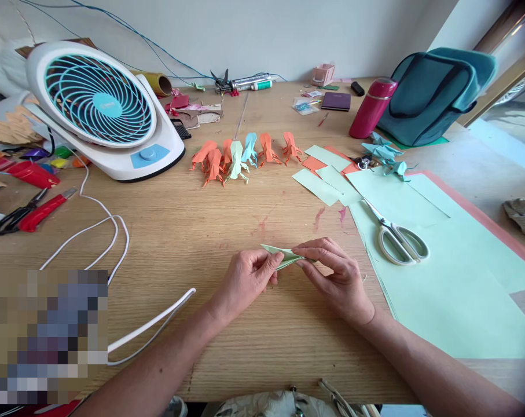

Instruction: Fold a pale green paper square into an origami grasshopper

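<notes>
Both hands [294,278] seemingly pinch folded paper [282,255].

Bare table [193,231] ahead; scissors [396,237] block right.

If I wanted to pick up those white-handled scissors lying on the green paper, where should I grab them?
Probably by the handle loops of the scissors, coming from above on the near right side. They lie flat on the large green sheet, closed, with the loops toward the person and the pointed blades aimed away to the upper left. The loops are the widest, blunt part; nothing lies over them.
</notes>
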{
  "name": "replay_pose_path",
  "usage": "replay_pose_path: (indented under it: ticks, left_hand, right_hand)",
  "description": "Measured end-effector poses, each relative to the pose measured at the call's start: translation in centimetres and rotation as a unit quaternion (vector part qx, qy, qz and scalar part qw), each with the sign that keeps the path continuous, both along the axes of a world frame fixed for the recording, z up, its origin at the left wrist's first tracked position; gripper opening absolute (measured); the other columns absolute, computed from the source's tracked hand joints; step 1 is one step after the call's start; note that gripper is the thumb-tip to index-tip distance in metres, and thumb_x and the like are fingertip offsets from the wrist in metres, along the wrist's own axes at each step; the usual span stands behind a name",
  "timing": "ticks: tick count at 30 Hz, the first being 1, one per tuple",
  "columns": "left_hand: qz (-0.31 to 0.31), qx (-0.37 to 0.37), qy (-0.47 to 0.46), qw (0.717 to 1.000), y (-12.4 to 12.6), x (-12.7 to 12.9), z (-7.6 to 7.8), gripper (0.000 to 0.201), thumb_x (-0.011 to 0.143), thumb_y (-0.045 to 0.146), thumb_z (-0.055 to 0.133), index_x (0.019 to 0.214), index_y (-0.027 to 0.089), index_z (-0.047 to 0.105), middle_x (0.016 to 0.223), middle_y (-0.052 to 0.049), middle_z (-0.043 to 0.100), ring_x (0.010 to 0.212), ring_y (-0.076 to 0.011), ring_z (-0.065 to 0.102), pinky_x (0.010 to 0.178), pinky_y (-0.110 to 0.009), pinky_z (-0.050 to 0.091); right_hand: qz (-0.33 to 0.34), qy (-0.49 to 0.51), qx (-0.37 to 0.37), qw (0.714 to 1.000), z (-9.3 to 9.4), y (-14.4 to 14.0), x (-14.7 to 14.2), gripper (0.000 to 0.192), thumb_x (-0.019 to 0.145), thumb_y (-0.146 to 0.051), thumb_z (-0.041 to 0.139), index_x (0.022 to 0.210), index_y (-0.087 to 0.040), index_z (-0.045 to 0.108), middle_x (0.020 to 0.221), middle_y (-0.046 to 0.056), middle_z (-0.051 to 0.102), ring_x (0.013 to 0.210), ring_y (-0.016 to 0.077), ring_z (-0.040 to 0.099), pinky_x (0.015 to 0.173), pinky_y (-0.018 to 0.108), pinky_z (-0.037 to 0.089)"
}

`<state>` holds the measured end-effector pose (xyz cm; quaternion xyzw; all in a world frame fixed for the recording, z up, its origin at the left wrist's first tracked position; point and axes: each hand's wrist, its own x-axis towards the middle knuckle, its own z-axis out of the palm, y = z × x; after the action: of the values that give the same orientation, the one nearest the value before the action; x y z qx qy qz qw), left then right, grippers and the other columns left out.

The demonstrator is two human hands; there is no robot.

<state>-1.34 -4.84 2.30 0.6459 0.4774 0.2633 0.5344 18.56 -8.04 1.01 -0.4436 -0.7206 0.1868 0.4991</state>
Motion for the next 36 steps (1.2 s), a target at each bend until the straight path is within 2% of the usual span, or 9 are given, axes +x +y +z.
replay_pose_path:
  ticks: [5,9,14,20,22,25,27,32,36]
  left_hand:
    - [-0.055,0.087,0.102,0.989,-0.8,-0.2,1.0,0.049,0.101,0.053,0.041,0.085,0.017,0.069,0.048,0.003,0.052,0.044,-0.0107,0.048,0.051,-0.023,0.033]
    - [0.008,0.225,0.144,0.964,-0.7,-0.3,0.9,0.028,0.095,0.045,0.058,0.100,0.020,0.069,0.061,0.003,0.058,0.051,-0.0112,0.048,0.057,-0.024,0.033]
    - [0.002,0.347,0.100,0.933,-0.3,-0.6,0.0,0.011,0.092,0.031,0.064,0.096,0.026,0.073,0.088,-0.005,0.065,0.083,-0.0193,0.058,0.076,-0.028,0.040]
    - [-0.018,0.433,0.107,0.895,0.3,-0.7,0.1,0.010,0.093,0.022,0.063,0.089,0.024,0.072,0.083,-0.005,0.063,0.079,-0.0190,0.055,0.076,-0.030,0.043]
    - [-0.006,0.453,0.100,0.886,0.5,-0.7,0.1,0.008,0.092,0.021,0.064,0.087,0.022,0.070,0.089,-0.006,0.064,0.085,-0.0194,0.057,0.080,-0.031,0.046]
    - [0.005,0.439,0.046,0.897,0.8,-0.6,-0.1,0.006,0.092,0.019,0.064,0.087,0.020,0.067,0.108,-0.009,0.064,0.099,-0.0195,0.061,0.089,-0.034,0.050]
    - [0.002,0.396,-0.006,0.918,1.0,-0.5,-0.3,0.005,0.092,0.017,0.064,0.088,0.019,0.065,0.109,-0.008,0.066,0.100,-0.0180,0.064,0.087,-0.031,0.052]
    - [0.028,0.248,-0.111,0.962,0.8,-0.2,-0.2,0.009,0.089,0.019,0.069,0.086,0.018,0.061,0.086,-0.002,0.068,0.077,-0.0121,0.066,0.061,-0.018,0.052]
    - [0.053,0.128,-0.199,0.970,0.6,0.0,0.0,0.017,0.085,0.024,0.074,0.092,0.017,0.060,0.081,0.000,0.068,0.060,-0.0078,0.060,0.054,-0.017,0.052]
  right_hand:
    - [-0.022,0.022,-0.022,0.999,-0.2,0.1,0.1,0.017,0.094,-0.020,0.063,0.107,-0.025,0.071,0.097,0.006,0.071,0.088,0.0196,0.068,0.076,0.036,0.057]
    - [-0.017,0.034,-0.032,0.999,-0.2,0.1,0.0,0.016,0.093,-0.018,0.064,0.106,-0.024,0.071,0.094,0.005,0.070,0.084,0.0175,0.067,0.072,0.032,0.057]
    - [-0.008,0.031,-0.049,0.998,-0.1,-0.1,-0.1,0.013,0.094,-0.019,0.063,0.103,-0.023,0.071,0.092,0.004,0.070,0.082,0.0164,0.067,0.071,0.030,0.055]
    - [0.014,0.024,-0.043,0.999,0.1,-0.2,0.0,0.012,0.093,-0.016,0.064,0.101,-0.022,0.071,0.090,0.004,0.069,0.080,0.0152,0.065,0.070,0.029,0.053]
    - [0.021,0.023,-0.036,0.999,0.2,-0.3,0.0,0.015,0.093,-0.014,0.063,0.103,-0.022,0.071,0.091,0.004,0.069,0.080,0.0153,0.065,0.070,0.029,0.052]
    - [0.025,0.030,-0.017,0.999,0.3,-0.3,0.0,0.018,0.092,-0.011,0.063,0.104,-0.022,0.071,0.092,0.004,0.069,0.082,0.0153,0.065,0.070,0.029,0.053]
    - [0.027,0.038,-0.002,0.999,0.4,-0.4,0.1,0.019,0.092,-0.009,0.063,0.104,-0.021,0.070,0.091,0.005,0.069,0.082,0.0155,0.065,0.070,0.028,0.053]
    - [0.034,0.038,0.015,0.999,0.6,-0.4,0.1,0.020,0.091,-0.006,0.062,0.102,-0.021,0.068,0.090,0.004,0.068,0.082,0.0162,0.066,0.071,0.029,0.053]
    - [0.033,0.037,0.015,0.999,0.5,-0.4,0.2,0.021,0.091,-0.004,0.061,0.103,-0.021,0.066,0.091,0.004,0.068,0.082,0.0163,0.066,0.072,0.030,0.053]
